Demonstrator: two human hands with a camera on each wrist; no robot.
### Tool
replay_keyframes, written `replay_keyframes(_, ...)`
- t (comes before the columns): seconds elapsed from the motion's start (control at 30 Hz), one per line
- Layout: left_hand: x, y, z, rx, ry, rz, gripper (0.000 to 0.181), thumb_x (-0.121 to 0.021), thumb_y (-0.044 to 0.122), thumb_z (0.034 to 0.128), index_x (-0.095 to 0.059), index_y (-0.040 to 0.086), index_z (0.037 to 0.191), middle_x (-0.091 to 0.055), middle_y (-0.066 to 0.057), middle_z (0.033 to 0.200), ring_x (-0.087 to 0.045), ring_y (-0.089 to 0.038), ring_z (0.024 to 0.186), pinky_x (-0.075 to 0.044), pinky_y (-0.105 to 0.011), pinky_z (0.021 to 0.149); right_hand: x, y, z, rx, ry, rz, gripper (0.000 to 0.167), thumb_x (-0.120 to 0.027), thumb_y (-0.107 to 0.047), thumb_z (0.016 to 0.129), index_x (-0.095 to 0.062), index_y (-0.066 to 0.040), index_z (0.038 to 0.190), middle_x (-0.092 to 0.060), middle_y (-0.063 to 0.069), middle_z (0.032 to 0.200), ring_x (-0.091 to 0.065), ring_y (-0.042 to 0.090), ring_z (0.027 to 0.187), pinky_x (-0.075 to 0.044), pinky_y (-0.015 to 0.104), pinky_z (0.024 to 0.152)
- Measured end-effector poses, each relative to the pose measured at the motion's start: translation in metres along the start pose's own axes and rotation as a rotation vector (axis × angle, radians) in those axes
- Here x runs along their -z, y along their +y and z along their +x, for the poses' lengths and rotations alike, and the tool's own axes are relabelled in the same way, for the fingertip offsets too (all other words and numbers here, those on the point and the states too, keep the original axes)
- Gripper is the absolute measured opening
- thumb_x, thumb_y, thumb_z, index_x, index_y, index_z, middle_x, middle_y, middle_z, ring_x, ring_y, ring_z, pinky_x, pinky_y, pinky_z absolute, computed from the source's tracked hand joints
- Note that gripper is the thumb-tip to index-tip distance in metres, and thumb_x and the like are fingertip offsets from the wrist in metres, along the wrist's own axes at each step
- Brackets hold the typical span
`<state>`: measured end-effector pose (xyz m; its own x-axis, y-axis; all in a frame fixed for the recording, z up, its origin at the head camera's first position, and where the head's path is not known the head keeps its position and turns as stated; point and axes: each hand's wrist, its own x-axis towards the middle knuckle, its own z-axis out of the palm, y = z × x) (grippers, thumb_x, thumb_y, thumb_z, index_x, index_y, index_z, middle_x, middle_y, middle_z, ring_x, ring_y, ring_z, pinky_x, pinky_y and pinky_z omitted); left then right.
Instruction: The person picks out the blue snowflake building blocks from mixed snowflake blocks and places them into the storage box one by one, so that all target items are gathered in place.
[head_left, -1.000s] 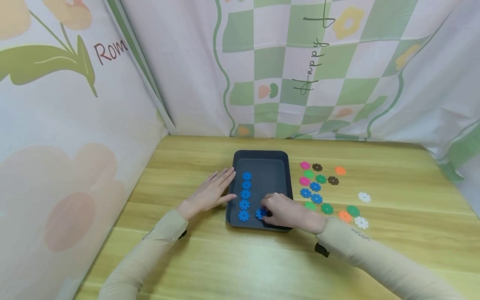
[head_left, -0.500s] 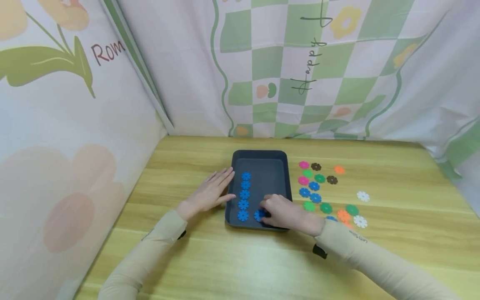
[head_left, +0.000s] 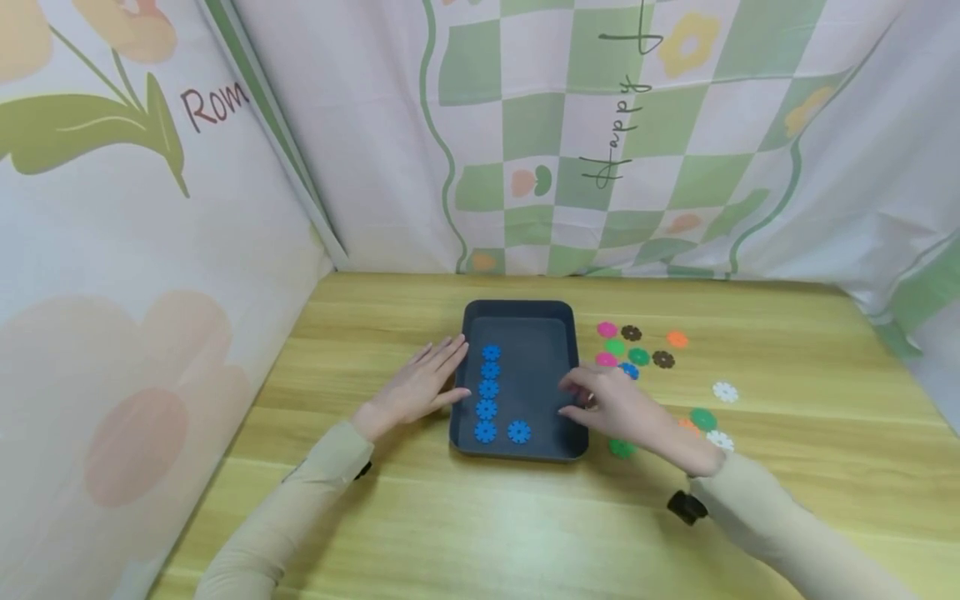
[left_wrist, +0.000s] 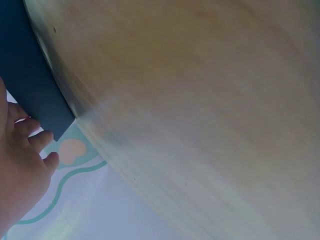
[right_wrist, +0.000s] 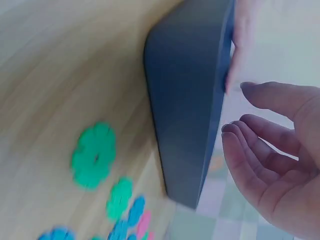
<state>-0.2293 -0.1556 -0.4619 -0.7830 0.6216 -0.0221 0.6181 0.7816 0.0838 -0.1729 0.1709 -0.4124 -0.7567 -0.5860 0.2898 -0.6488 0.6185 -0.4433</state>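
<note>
A dark grey tray lies on the wooden table. Blue flower-shaped discs form a column along its left side. One more blue disc lies flat, apart from them, near the tray's front edge. My left hand rests at the tray's left rim, fingers straight and spread. In the left wrist view, its fingers reach the tray wall. Above the tray's right edge hovers my right hand, thumb and bent fingers apart. Nothing is between them in the right wrist view, where the tray's outer side shows.
Loose flower discs lie right of the tray: pink, brown, orange, white and green. My right hand and forearm hide some. A patterned curtain hangs behind the table, another cloth at the left.
My right hand has let go of the blue disc at the tray's front and moved right, to above the right rim. The disc stays in the tray. The left hand has stayed at the rim.
</note>
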Motion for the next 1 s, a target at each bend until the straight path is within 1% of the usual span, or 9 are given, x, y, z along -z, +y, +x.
replay_keyframes(0.13, 0.0, -0.001, 0.0, -0.005, 0.005, -0.002, 0.079, -0.036, 0.058, 0.1023, -0.015, 0.009, 0.16, -0.011, -0.009, 0.168, -0.018, -0.027, 0.155, -0.02, -0.047, 0.127, 0.015, 0.01, -0.02, -0.045, 0.057, 0.015, 0.02, -0.08, -0.002, 0.078, -0.071, 0.001, 0.096, -0.072, 0.011, 0.088, -0.068, 0.015, 0.071, -0.059, 0.022, 0.062)
replay_keyframes(0.3, 0.0, -0.001, 0.0, 0.002, -0.008, 0.002, 0.079, -0.035, 0.059, 0.1021, -0.013, 0.011, 0.16, -0.009, -0.008, 0.169, -0.017, -0.026, 0.156, -0.019, -0.046, 0.127, 0.026, 0.025, -0.052, -0.149, 0.046, 0.029, 0.023, -0.081, -0.003, 0.077, -0.071, 0.001, 0.097, -0.072, 0.009, 0.086, -0.065, 0.009, 0.072, -0.058, 0.021, 0.062)
replay_keyframes(0.37, 0.0, 0.0, 0.0, 0.006, -0.011, 0.001, 0.079, -0.035, 0.059, 0.102, -0.012, 0.011, 0.16, -0.009, -0.007, 0.169, -0.016, -0.026, 0.156, -0.018, -0.046, 0.127, 0.027, 0.033, -0.066, -0.17, 0.049, 0.023, 0.025, -0.082, -0.004, 0.075, -0.071, 0.001, 0.096, -0.072, 0.008, 0.086, -0.064, 0.006, 0.072, -0.058, 0.021, 0.061)
replay_keyframes(0.47, 0.001, 0.0, 0.0, 0.003, -0.004, -0.007, 0.079, -0.036, 0.059, 0.1021, -0.013, 0.01, 0.16, -0.01, -0.008, 0.169, -0.017, -0.026, 0.156, -0.018, -0.046, 0.127, 0.027, 0.044, -0.084, -0.212, 0.052, -0.002, 0.029, -0.085, -0.007, 0.072, -0.071, 0.001, 0.097, -0.072, 0.006, 0.086, -0.064, 0.007, 0.072, -0.058, 0.021, 0.062)
replay_keyframes(0.57, 0.002, 0.0, -0.001, 0.002, 0.0, -0.014, 0.079, -0.037, 0.059, 0.102, -0.013, 0.01, 0.16, -0.01, -0.008, 0.169, -0.017, -0.027, 0.156, -0.019, -0.047, 0.127, 0.028, 0.052, -0.098, -0.24, 0.038, -0.041, 0.032, -0.087, -0.009, 0.069, -0.071, -0.001, 0.096, -0.072, 0.005, 0.087, -0.065, 0.011, 0.073, -0.058, 0.022, 0.063)
replay_keyframes(0.63, 0.002, 0.0, -0.001, 0.003, 0.001, -0.015, 0.079, -0.037, 0.058, 0.1021, -0.013, 0.01, 0.16, -0.01, -0.008, 0.169, -0.017, -0.027, 0.156, -0.019, -0.047, 0.127, 0.029, 0.055, -0.102, -0.251, 0.021, -0.061, 0.032, -0.087, -0.01, 0.068, -0.071, -0.003, 0.095, -0.072, 0.004, 0.088, -0.065, 0.012, 0.074, -0.058, 0.023, 0.064)
replay_keyframes(0.8, 0.001, 0.0, -0.002, 0.002, -0.001, -0.01, 0.079, -0.037, 0.058, 0.1024, -0.013, 0.01, 0.16, -0.009, -0.008, 0.169, -0.017, -0.027, 0.156, -0.019, -0.047, 0.127, 0.028, 0.06, -0.107, -0.207, 0.003, -0.093, 0.031, -0.089, -0.008, 0.065, -0.072, -0.004, 0.09, -0.07, 0.002, 0.084, -0.064, 0.01, 0.07, -0.056, 0.022, 0.062)
replay_keyframes(1.0, 0.001, 0.0, 0.0, 0.001, -0.006, -0.015, 0.079, -0.035, 0.059, 0.1022, -0.012, 0.011, 0.16, -0.008, -0.008, 0.169, -0.016, -0.027, 0.156, -0.018, -0.047, 0.127, 0.026, 0.064, -0.108, -0.192, -0.046, -0.118, 0.026, -0.088, -0.007, 0.067, -0.072, -0.007, 0.088, -0.068, -0.001, 0.083, -0.062, 0.008, 0.07, -0.055, 0.021, 0.063)
